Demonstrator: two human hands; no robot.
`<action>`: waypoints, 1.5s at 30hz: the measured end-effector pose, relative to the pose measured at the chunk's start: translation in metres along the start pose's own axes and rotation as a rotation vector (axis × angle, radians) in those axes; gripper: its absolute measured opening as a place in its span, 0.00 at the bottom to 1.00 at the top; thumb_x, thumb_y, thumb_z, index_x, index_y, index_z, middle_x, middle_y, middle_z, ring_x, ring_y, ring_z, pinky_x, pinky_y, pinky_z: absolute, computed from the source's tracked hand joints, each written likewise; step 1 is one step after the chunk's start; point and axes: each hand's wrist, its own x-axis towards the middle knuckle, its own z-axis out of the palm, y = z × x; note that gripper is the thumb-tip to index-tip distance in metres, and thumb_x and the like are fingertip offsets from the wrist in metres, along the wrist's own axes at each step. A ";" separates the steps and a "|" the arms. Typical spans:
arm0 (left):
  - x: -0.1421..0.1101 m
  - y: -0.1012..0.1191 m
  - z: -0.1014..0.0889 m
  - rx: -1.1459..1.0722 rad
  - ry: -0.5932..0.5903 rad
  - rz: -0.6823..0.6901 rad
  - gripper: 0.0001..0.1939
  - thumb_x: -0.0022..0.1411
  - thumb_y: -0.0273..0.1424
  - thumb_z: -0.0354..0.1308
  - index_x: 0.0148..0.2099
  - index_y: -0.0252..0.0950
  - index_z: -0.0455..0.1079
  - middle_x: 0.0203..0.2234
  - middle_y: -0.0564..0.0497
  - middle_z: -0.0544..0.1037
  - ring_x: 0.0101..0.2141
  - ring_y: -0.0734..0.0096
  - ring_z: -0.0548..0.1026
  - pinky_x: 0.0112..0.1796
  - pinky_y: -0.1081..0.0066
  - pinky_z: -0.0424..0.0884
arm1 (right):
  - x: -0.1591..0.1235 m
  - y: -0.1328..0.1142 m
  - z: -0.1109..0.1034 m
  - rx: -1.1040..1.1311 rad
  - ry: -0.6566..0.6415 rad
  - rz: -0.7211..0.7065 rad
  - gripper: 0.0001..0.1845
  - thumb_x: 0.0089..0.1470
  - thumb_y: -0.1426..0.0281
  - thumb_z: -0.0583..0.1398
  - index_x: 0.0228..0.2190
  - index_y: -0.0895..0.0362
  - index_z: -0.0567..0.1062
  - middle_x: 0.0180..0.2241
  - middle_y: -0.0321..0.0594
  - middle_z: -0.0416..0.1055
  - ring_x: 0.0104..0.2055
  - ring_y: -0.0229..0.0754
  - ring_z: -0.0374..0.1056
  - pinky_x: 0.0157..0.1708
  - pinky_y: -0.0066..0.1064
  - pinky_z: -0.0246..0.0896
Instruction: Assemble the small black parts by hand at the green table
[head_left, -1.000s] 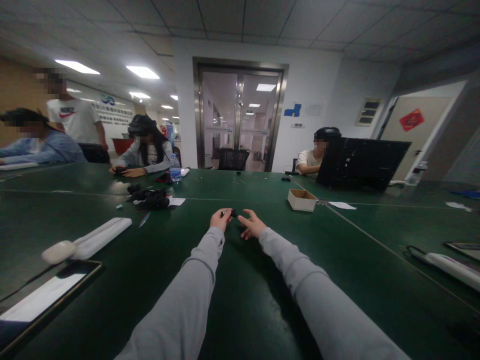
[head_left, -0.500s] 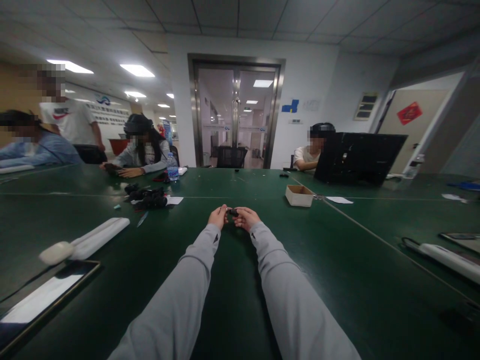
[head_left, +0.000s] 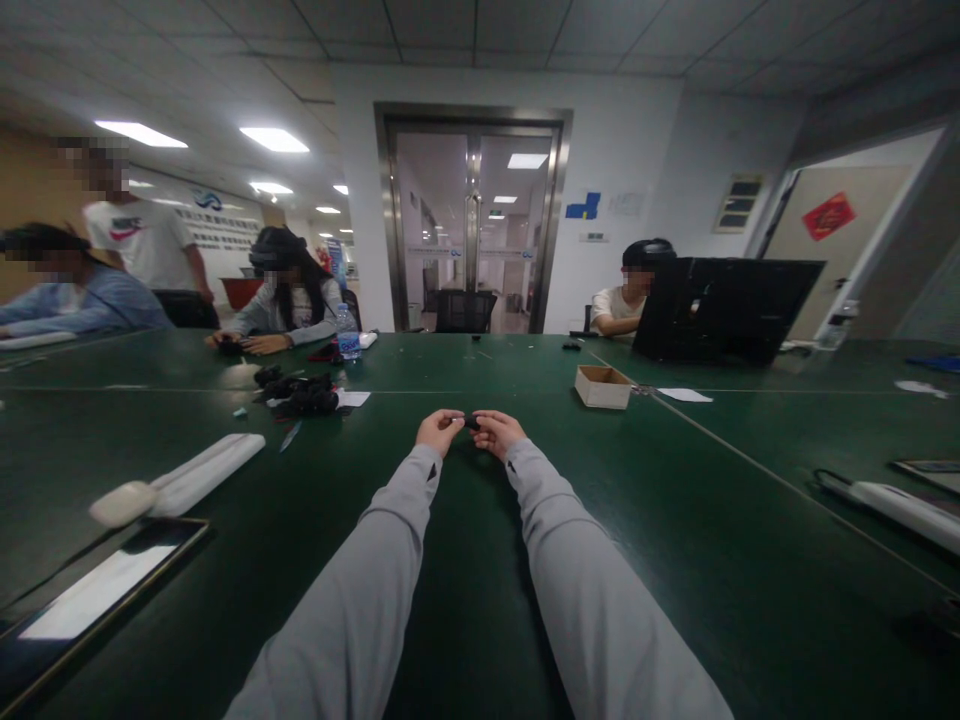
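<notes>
Between my two hands is a small black object, too small and too covered by fingers for me to tell its kind. My left hand grips its left end with thumb and fingers. From the other side, my right hand pinches its right end. Both hands are close together, just above the green table. A tangle of black gear lies on the tabletop left of my hands, and an open cardboard box sits to their right.
At left lie a phone, a white mouse-like item and a long white case. A water bottle stands farther off. A monitor is at the back right. Several people are around the table's far side.
My right hand, open and apart a second ago, has come left and closed on the black object's right end. My left hand has kept its hold on the object.
</notes>
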 end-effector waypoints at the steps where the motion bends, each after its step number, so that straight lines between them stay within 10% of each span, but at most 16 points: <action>1: 0.000 0.000 -0.001 0.006 -0.007 0.012 0.13 0.40 0.31 0.62 0.32 0.31 0.72 0.20 0.50 0.73 0.23 0.76 0.68 0.28 0.74 0.66 | 0.001 0.000 0.000 0.001 0.002 -0.001 0.08 0.46 0.77 0.58 0.33 0.62 0.68 0.15 0.38 0.68 0.15 0.31 0.62 0.17 0.24 0.62; 30: 0.006 -0.010 -0.004 0.003 0.001 -0.050 0.17 0.39 0.39 0.62 0.28 0.30 0.71 0.17 0.51 0.72 0.19 0.78 0.66 0.22 0.75 0.63 | -0.001 0.000 0.001 -0.034 -0.045 0.011 0.07 0.48 0.79 0.56 0.33 0.63 0.68 0.15 0.38 0.68 0.15 0.32 0.62 0.16 0.23 0.61; 45: -0.003 0.006 -0.007 -0.033 -0.088 0.068 0.14 0.37 0.29 0.64 0.31 0.31 0.72 0.28 0.47 0.76 0.32 0.69 0.72 0.39 0.67 0.68 | 0.002 0.001 0.001 -0.062 0.020 0.036 0.06 0.51 0.72 0.56 0.26 0.63 0.65 0.12 0.37 0.65 0.14 0.33 0.61 0.14 0.23 0.60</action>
